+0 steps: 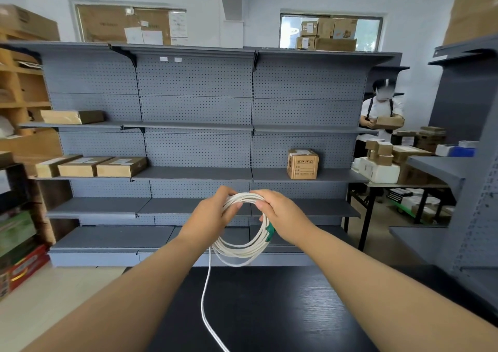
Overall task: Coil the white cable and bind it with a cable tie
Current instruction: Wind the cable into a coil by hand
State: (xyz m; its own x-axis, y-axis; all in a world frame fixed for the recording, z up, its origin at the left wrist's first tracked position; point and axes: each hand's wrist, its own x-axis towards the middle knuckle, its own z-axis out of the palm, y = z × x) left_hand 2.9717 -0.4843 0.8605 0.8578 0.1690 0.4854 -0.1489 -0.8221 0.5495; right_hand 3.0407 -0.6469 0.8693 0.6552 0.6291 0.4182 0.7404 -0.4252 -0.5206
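The white cable (244, 252) is wound into a round coil of several loops, held up in the air above the black table (269, 311). My left hand (208, 216) grips the coil's upper left side. My right hand (283, 214) grips its upper right side, thumb over the strands. A green piece (270, 232), possibly a tie or connector, shows at the coil's right side under my right palm. A loose tail of the cable hangs from the coil's lower left, curving down across the table to the frame's bottom edge.
Grey pegboard shelving (196, 114) stands straight ahead, with cardboard boxes (91, 166) at left and one box (302, 163) at right. Another person (382, 114) holding a box stands at the back right by a table stacked with parcels. A second shelf unit (463, 163) stands at right.
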